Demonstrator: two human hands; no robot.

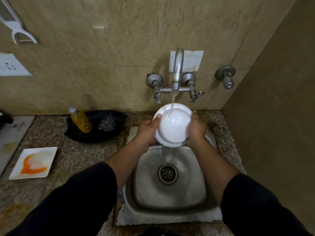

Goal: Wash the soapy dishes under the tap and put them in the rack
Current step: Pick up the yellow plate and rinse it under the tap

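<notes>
Granite worktop (76,159), speckled brown, runs beneath beige wall tiles and surrounds a small steel sink (192,184) directly below the hands. A wall-mounted tap (177,68), above and beyond the hands, pours a thin stream of water (173,103) onto a round white dish (172,126) held between them over the far edge of the basin.

The left hand (148,132) clasps the dish's left rim, thumb laid over its upper edge. The right hand (196,130) clasps the opposite rim with fingers curled behind it (their tips are hidden by the dish). The dish is tilted up toward the camera, and water runs off its lower edge into the basin, whose drain (167,173) lies nearer the person than the hands.

Both forearms reach forward side by side over the sink, bare below dark sleeves (76,201) drawn back toward the elbows.

Left of the left hand, a black tray (95,135) carries a yellow bottle (81,120) and a steel scrubber (107,125). Farther left and nearer the person, a square white plate (34,163) smeared with orange lies flat on the worktop.
</notes>
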